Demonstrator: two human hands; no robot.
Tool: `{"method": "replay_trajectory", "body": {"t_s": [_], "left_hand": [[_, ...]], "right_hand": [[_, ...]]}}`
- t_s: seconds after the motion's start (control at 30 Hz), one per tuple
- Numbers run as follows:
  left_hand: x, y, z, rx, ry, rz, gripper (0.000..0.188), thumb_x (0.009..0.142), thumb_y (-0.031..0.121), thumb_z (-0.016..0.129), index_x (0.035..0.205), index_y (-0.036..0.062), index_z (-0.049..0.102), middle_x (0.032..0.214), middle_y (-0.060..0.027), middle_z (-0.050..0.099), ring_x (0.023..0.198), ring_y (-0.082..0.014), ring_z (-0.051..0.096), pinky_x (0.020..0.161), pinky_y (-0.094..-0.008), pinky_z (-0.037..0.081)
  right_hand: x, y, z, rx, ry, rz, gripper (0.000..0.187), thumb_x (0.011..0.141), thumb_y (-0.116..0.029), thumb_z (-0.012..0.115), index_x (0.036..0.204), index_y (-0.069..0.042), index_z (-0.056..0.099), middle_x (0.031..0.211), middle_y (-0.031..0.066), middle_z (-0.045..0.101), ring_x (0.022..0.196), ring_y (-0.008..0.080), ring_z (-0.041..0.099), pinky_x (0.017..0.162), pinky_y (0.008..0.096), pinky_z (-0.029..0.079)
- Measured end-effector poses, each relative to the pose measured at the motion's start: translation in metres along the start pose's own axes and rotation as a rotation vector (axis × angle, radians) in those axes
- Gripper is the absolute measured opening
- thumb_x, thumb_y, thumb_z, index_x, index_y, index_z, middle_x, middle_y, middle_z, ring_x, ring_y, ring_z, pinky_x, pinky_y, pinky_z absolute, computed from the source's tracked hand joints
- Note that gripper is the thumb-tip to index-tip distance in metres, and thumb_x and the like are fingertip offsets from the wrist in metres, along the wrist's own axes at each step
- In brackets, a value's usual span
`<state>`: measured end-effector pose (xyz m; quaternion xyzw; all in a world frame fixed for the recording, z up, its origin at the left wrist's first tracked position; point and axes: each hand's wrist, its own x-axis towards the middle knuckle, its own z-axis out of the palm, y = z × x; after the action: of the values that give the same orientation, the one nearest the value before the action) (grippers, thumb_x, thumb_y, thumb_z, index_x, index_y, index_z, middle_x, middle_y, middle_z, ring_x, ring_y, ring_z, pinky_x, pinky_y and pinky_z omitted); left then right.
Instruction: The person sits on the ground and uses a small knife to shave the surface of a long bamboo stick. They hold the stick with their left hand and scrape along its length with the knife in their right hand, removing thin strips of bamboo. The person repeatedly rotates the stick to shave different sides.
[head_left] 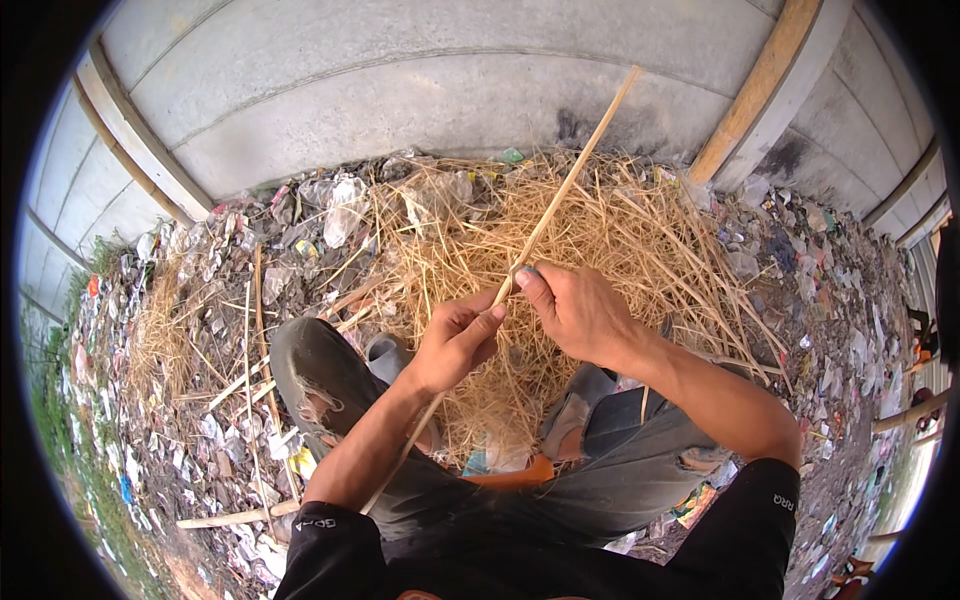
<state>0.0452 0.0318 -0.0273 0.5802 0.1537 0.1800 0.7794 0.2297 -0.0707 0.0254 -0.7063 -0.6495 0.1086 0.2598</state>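
Nearest the camera, a black shirt (pixel 500 575) filled the middle of the lower edge in the head view, its short sleeves leaving both forearms bare. Below it, dark grey trousers (pixel 590 500) covered 2 bent legs, spread apart, with tears at both knees. An orange thing (pixel 510 474) showed between the thighs, too covered to make out. Farther forward stood 2 grey shoes, the left shoe (pixel 385 355) partly hidden behind the left leg and the right shoe (pixel 568 412) near the other shin.

Both hands met above the gap between the legs, on a pale strip (pixel 575 175). The left hand (pixel 460 342) was closed around it, thumb lying along its near side. The right hand (pixel 580 310) gripped it just above, fingers curled and thumb pressed close. From there the strip rose at a slant, away and to the right, its far end in front of the wall (pixel 400 110); its lower part ran back under the left forearm (pixel 365 450).

Beneath and beyond the hands lay a heap of straw-coloured shavings (pixel 640 260), with rubbish (pixel 840 300) scattered around it. On the left, a thick stick (pixel 235 519) lay near thinner ones. Wooden poles, left (pixel 128 155) and right (pixel 755 90), leaned along the wall's posts.
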Motion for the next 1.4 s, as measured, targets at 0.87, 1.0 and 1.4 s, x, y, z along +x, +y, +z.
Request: {"method": "replay_trajectory", "body": {"t_s": [0.87,1.0,1.4], "left_hand": [[-0.008,-0.001,0.001,0.119,0.012,0.009,0.043,0.108,0.018,0.053,0.145,-0.0024,0.051,0.063,0.0095,0.037,0.047,-0.0012,0.031,0.045,-0.0233,0.023],[-0.009,0.0,-0.003,0.111,-0.028,-0.003,0.044,0.107,0.023,0.057,0.144,-0.0003,0.053,0.066,0.0091,0.043,0.05,-0.0015,0.036,0.046,-0.0228,0.026],[0.006,0.0,-0.005,0.281,0.134,0.1,0.023,0.103,0.025,0.066,0.099,0.0027,0.061,0.067,0.0095,0.046,0.057,-0.0007,0.035,0.049,-0.0239,0.026]], "right_hand": [[0.009,0.013,-0.003,0.138,0.007,0.139,0.056,0.111,-0.041,0.039,0.085,0.002,0.064,0.053,0.0153,0.055,0.047,0.0298,0.056,0.049,0.0455,0.043],[0.009,0.02,-0.016,0.272,-0.018,0.087,0.055,0.111,-0.04,0.041,0.08,0.001,0.06,0.051,0.0116,0.049,0.046,0.023,0.044,0.049,0.0415,0.037],[-0.01,-0.002,0.0,0.264,-0.156,-0.073,0.023,0.101,-0.019,0.053,0.091,0.002,0.054,0.065,0.0197,0.055,0.059,0.0384,0.056,0.058,0.0471,0.042]]}}
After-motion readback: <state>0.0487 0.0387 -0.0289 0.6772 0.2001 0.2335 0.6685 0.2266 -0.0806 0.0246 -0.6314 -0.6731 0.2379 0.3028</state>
